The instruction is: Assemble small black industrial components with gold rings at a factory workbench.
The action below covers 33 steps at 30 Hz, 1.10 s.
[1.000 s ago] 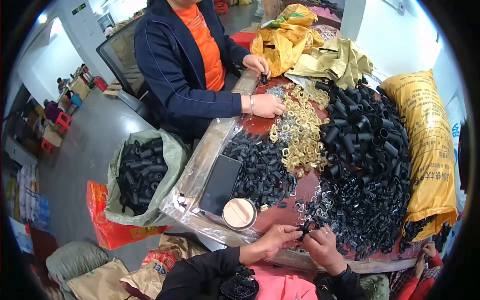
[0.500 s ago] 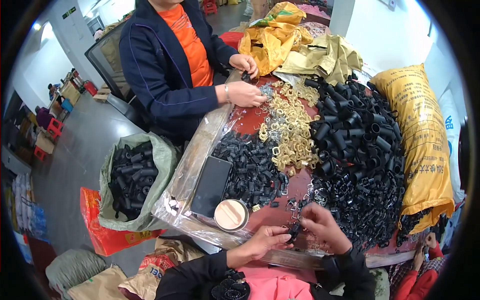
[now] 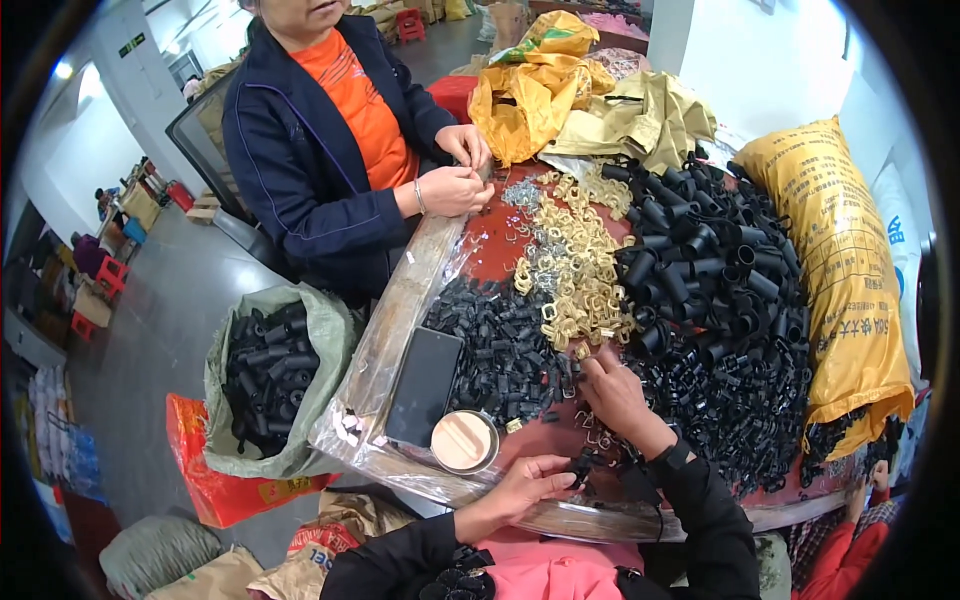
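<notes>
My left hand (image 3: 526,492) pinches a small black plastic part (image 3: 583,464) between thumb and fingers, near the table's front edge. My right hand (image 3: 622,402) is stretched forward, its fingertips closed on a gold-coloured ring-shaped clip (image 3: 583,351) at the near end of the pile of gold clips (image 3: 585,285). Left of that hand lies a heap of small black plastic pieces (image 3: 505,345). Several bent silver wire pieces (image 3: 597,437) are scattered on the red tabletop between my hands. A heap of black clips (image 3: 720,410) is to the right.
Black tubes (image 3: 700,260) are heaped behind the clips, beside a yellow woven sack (image 3: 840,270). A phone (image 3: 425,385) and a round tin (image 3: 465,442) sit at the left. A co-worker (image 3: 340,150) works across the table. A green sack (image 3: 335,330) of black parts stands left.
My right hand has moved forward from beside the black part to the gold clips. My left hand still holds the part. The co-worker's hands have drawn together, nearer the co-worker's body.
</notes>
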Motion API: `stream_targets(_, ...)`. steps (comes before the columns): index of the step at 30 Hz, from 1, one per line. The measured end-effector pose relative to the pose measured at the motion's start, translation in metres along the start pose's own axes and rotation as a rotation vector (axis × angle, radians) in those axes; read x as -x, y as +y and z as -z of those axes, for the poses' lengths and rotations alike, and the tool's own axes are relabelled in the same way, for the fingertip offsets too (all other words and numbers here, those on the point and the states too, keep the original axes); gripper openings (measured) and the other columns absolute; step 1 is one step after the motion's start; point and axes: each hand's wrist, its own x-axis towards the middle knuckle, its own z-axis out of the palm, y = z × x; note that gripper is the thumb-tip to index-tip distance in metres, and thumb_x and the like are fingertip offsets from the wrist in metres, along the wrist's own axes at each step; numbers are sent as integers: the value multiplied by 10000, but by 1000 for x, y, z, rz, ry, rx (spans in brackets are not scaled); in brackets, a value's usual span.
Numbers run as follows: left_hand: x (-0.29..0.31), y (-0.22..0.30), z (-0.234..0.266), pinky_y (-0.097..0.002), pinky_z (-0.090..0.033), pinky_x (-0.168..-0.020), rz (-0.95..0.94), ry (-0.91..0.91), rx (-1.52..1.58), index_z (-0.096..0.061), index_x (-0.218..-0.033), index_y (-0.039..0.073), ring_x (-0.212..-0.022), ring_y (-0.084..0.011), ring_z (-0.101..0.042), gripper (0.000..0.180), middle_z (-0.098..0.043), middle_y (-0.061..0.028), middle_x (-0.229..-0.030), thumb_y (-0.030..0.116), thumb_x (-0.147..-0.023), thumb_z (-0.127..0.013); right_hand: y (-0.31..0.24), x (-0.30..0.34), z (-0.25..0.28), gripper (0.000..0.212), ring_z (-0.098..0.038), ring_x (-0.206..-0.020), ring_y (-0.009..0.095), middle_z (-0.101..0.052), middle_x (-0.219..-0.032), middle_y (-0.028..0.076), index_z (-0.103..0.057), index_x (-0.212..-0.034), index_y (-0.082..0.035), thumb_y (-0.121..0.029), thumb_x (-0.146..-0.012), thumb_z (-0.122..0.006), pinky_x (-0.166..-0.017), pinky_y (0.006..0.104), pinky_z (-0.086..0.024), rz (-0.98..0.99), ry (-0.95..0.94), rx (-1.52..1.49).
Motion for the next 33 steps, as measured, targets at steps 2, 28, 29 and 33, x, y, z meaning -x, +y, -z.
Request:
stream_targets(2, -2, -2, 0, -259, -463, -773, -38, 19, -36, -511, -1055, -18, -858, -146, -575, 249, -589, -78, -943, 63, -821, -528, -4, -6, 2, 236, -534, -720, 298, -492, -857, 114, -497, -883, -70, -141, -672, -577, -602, 388, -434, 82, 41, -10)
stream_targets(28, -5, -13, 42, -214, -445, -734, -174, 161, 3, -538, -995, -15, -831, -109, -570, 214, -598, -71, -929, 70, -800, -558, 16, 38, -42, 185, -489, -754, 312, -477, -839, 118, -527, -878, -45, -107, -709, -570, -636, 366, -415, 157, -111, -60)
stream_targets(29, -4, -14, 46, -214, -445, -734, -165, 170, 14, -538, -995, -15, -831, -109, -570, 214, -598, -71, -929, 70, -800, -558, 12, 34, -44, 204, -489, -768, 309, -478, -856, 118, -526, -895, -44, -111, -708, -574, -646, 363, -415, 162, -96, -69)
stream_targets(33, -3, -16, 52, -221, -436, -758, -97, 149, 4, -534, -1001, -13, -831, -108, -564, 224, -596, -65, -926, 65, -794, -567, -8, 16, -54, 253, -491, -802, 289, -482, -898, 110, -525, -922, -53, -142, -695, -594, -670, 352, -412, 191, -18, -24)
